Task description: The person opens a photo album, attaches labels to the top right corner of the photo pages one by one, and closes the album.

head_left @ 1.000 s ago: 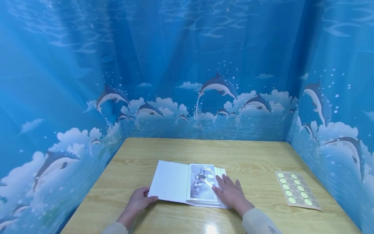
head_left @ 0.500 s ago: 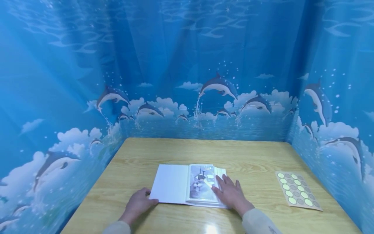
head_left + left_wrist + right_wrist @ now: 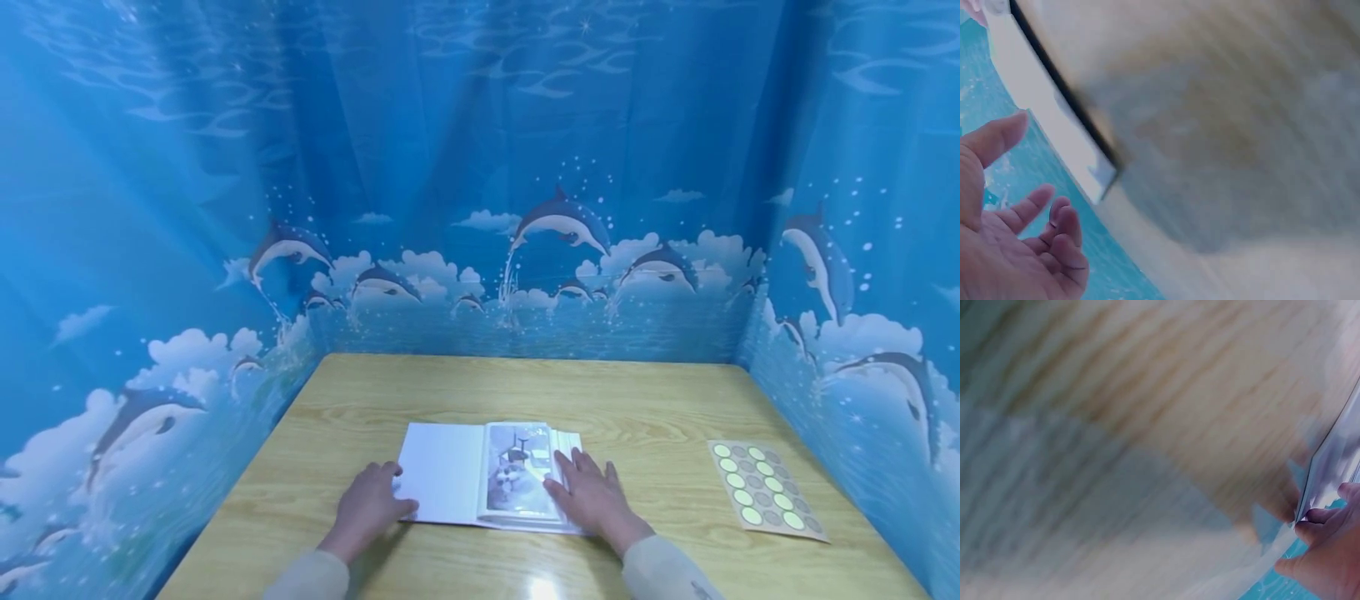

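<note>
A photo album (image 3: 442, 475) lies open on the wooden table, its white cover spread flat to the left. On the right side, a clear sleeve holds a greyish picture (image 3: 517, 471) with glare across it. My left hand (image 3: 367, 507) is at the cover's left edge, thumb and fingers apart and loosely bent. In the left wrist view its fingers (image 3: 1038, 206) hold nothing beside the album's edge. With fingers spread, my right hand (image 3: 596, 500) rests on the right edge of the pages. The right wrist view shows its fingertips against the album's side.
To the right, a sheet of round stickers (image 3: 767, 487) in pale green and grey lies on the wooden table (image 3: 637, 408). Blue curtains (image 3: 420, 167) printed with dolphins enclose the table at the back and both sides.
The album's cover has come down from slightly raised to flat on the table. My left hand has loosened from its edge and moved a little right and up. The right hand has stayed put.
</note>
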`<state>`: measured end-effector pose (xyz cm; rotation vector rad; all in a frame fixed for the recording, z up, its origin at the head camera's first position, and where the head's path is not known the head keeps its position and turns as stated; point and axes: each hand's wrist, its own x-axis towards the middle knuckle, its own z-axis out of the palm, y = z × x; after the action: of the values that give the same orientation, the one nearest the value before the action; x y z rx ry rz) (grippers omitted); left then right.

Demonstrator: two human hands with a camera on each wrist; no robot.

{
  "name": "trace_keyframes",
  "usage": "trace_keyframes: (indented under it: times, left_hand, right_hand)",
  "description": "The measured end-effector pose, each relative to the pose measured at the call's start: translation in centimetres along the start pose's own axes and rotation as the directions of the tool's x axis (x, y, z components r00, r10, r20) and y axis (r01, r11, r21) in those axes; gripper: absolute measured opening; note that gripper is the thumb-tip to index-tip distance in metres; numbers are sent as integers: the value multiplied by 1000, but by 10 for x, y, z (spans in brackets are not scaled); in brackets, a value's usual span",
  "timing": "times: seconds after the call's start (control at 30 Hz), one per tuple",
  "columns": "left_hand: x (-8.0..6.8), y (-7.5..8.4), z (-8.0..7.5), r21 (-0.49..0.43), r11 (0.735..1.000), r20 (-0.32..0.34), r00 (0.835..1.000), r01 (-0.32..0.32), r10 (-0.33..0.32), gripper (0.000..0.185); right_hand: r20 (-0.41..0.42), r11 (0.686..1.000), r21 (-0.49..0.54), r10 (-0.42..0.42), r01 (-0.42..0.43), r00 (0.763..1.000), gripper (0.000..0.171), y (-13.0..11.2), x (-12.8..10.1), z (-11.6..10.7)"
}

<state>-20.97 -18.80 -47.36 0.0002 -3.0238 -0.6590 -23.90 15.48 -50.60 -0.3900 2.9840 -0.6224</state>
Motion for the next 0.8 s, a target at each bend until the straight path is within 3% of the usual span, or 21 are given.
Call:
trace_keyframes:
  times: [0.17,0.37,0.57,0.8]
  left_hand:
    - [8,22,2,-41,986,-17,986,-164,164,60]
    - [18,46,18,-140,933,79,936,-331,344,76]
    - [24,65,38,-172,922,161,914,-346,373,85]
    - [22,74,52,-95,933,230,904,-348,361,83]
  right_hand:
    - [-10,1000,-8,3,-3,1000,64,1,-1,-1]
    - [-13,1000,-8,7,-7,1000,64,4,-4,-1]
    - [-28,1000,4,-6,6,1000,65,5,-7,0]
    - [-60,1000,-5,-17,17,998,65,5,-7,0]
